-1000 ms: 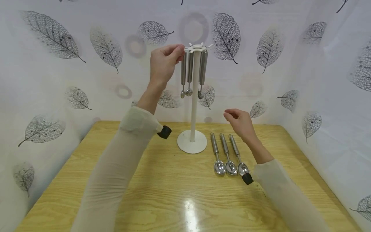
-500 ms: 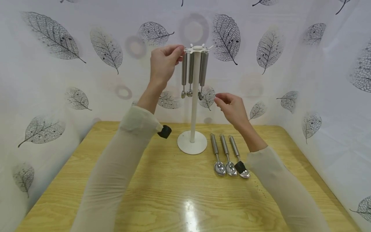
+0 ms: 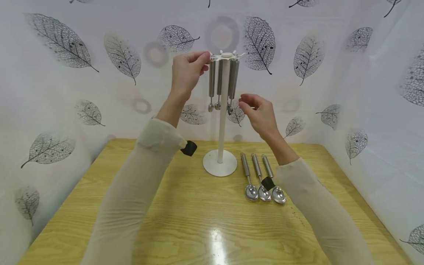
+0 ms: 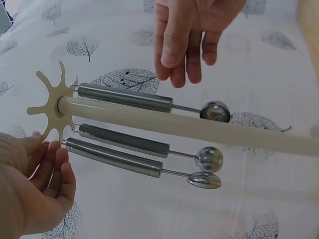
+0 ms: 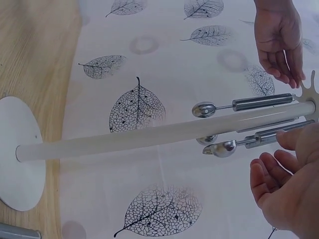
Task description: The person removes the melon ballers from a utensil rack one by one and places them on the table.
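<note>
A white utensil stand rises from a round base, its top a ring of curved hooks. Several steel-handled scoops with small round or oval bowls hang from it, one a melon baller. With thumb and fingertips my left hand pinches a hook at the left of the top, close to the end of a hanging scoop's handle. My right hand holds nothing. Its fingers are loosely bent, just right of the hanging bowls, and in the right wrist view its thumb overlaps a handle.
Three larger steel scoops lie side by side on the wooden table, right of the base: a left one, a middle one and a right one. White leaf-printed cloth stands behind and on both sides.
My right hand has risen and moved left, from above the lying scoops to beside the hanging ones. The hanging scoops have shifted slightly right. My left hand stays at its hook.
</note>
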Tool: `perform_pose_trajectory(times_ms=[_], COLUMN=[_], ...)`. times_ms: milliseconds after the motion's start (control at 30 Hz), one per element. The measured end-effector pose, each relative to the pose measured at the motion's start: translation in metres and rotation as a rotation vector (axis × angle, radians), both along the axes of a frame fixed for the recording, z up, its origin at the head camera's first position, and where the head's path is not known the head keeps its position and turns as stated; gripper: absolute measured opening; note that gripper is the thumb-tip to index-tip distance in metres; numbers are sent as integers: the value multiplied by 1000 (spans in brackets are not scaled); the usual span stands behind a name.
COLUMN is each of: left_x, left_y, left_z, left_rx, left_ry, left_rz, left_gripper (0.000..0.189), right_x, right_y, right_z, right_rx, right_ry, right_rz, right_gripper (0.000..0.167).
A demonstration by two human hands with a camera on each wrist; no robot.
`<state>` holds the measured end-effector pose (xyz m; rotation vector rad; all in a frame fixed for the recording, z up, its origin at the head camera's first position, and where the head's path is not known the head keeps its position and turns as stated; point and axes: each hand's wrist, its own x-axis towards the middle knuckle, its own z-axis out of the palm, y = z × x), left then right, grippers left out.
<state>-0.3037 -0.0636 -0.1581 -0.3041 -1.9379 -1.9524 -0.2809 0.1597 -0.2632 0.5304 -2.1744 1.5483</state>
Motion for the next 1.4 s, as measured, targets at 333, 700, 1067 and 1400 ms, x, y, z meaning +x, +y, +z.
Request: perform_pose_trajectory(times_ms=[333, 700, 1067, 1400], left_x=[-2, -4, -6, -6], left_y=[2, 2, 0, -1], left_z=[0, 1, -2, -2], left_rx=[0, 3, 4, 7], left_ry=[-17, -31, -21, -20], left_rz=[-6, 1, -5, -5], left_gripper=[22, 22, 22, 22], right_x=[-6, -13, -14, -15], right_y=[-11, -22, -31, -35], right_z=[11, 16, 17, 21], right_rx=[-45, -86, -122, -159], right_ry=[17, 56, 45, 44], right_rz=[-5, 0, 7, 46], right_gripper=[34, 32, 30, 25])
